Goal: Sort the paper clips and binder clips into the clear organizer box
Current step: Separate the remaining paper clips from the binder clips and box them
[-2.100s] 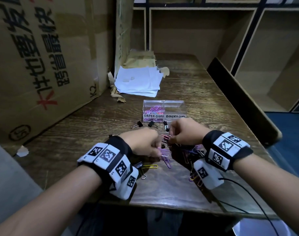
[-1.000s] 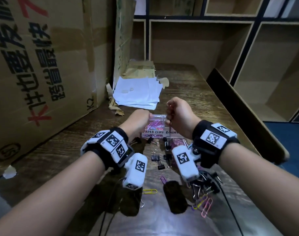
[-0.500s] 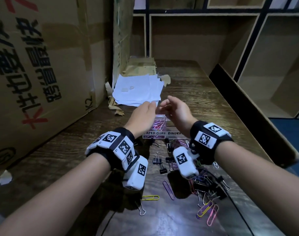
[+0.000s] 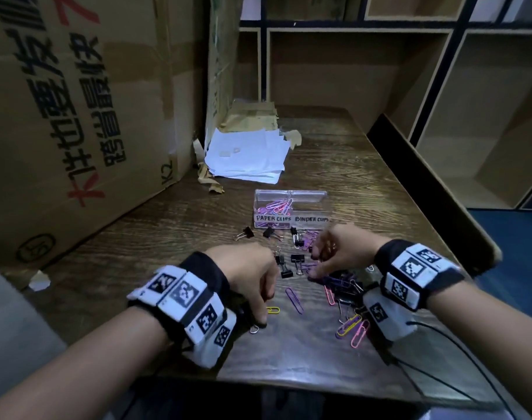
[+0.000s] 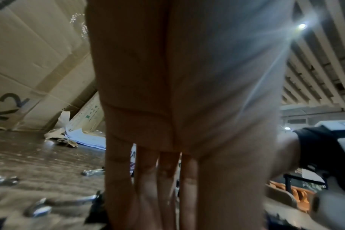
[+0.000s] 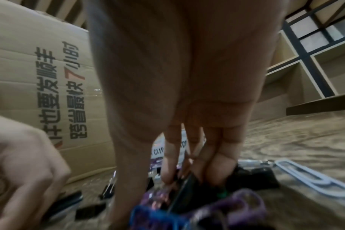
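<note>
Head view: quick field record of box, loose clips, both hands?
organizer box: clear, labelled PAPER CLIPS on its left half, BINDER CLIPS on its right
paper clips compartment: pink and purple clips inside
binder clips compartment: looks empty
table: mixed loose clips in front of box
left hand: fingertips down by yellow paper clip
right hand: fingers in the clip pile; grasp unclear

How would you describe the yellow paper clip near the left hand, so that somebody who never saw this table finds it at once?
Start at the clear organizer box on the wooden table and come toward the near edge, to the left hand. The yellow paper clip lies flat just right of its fingers. It lies alone; the other yellow clip lies beside a pink one farther right.
</note>
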The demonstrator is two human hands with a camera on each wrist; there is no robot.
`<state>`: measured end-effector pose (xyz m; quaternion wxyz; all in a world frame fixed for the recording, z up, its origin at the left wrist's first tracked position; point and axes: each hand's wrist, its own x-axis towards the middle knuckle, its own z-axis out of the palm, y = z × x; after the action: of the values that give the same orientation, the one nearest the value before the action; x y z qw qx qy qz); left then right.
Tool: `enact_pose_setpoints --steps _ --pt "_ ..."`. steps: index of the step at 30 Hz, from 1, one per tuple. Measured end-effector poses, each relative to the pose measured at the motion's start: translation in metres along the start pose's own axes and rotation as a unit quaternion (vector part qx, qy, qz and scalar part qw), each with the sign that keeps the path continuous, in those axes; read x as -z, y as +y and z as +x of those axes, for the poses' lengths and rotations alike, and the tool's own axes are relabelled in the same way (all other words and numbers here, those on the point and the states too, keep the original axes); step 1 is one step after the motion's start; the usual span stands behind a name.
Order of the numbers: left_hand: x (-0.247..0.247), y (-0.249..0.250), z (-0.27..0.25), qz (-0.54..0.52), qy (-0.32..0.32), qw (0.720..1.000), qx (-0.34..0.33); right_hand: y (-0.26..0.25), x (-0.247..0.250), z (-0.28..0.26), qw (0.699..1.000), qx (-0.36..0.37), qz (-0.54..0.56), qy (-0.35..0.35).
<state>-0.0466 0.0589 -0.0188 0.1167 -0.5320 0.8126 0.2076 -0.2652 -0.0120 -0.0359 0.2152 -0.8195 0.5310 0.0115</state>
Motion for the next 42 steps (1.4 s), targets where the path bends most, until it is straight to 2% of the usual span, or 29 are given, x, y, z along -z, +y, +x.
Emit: enact_pose_setpoints --steps 3,8,12,14,17,19,22,25,28,32,39,42 --pt "-0.014 0.000 0.001 -0.007 0.053 0.999 -0.002 -0.002 -0.009 -0.003 0.999 0.027 0.011 0.030" --pt "-0.015 -0.003 0.002 -0.004 0.049 0.999 -0.017 -0.005 -0.003 -0.006 0.997 0.032 0.068 -0.004" --pt "-0.001 -0.003 0.014 -0.035 0.103 0.993 -0.034 -0.006 0.002 0.003 0.995 0.010 -0.014 0.100" --pt "0.005 -0.002 0.024 -0.054 0.138 0.988 -0.035 -0.007 -0.004 0.009 0.994 -0.001 -0.060 0.093" --pt "0.011 0.001 0.037 -0.052 0.169 0.984 -0.034 -0.015 -0.011 0.008 0.995 0.011 -0.074 0.061" --pt "0.012 0.004 0.046 0.020 0.150 0.988 -0.027 -0.019 -0.011 0.008 0.996 0.014 -0.066 0.056" --pt "0.008 0.007 0.057 0.128 0.073 0.989 0.006 -0.024 -0.010 0.006 0.997 -0.005 -0.056 0.043" --pt "0.004 0.003 0.063 0.159 0.045 0.986 0.034 -0.023 -0.007 0.003 0.999 -0.004 -0.037 0.039" --pt "0.008 -0.004 0.060 0.162 0.052 0.984 0.051 -0.019 -0.003 0.003 0.997 0.009 -0.007 0.078" --pt "0.013 -0.018 0.052 0.096 0.091 0.989 0.073 -0.023 -0.009 0.004 0.998 0.028 -0.042 0.041" --pt "0.015 -0.024 0.049 0.062 0.138 0.984 0.097 -0.025 -0.009 0.008 0.998 0.031 -0.013 0.046" --pt "0.015 -0.024 0.054 0.053 0.134 0.983 0.116 -0.024 -0.015 0.015 0.998 0.028 -0.049 0.029"
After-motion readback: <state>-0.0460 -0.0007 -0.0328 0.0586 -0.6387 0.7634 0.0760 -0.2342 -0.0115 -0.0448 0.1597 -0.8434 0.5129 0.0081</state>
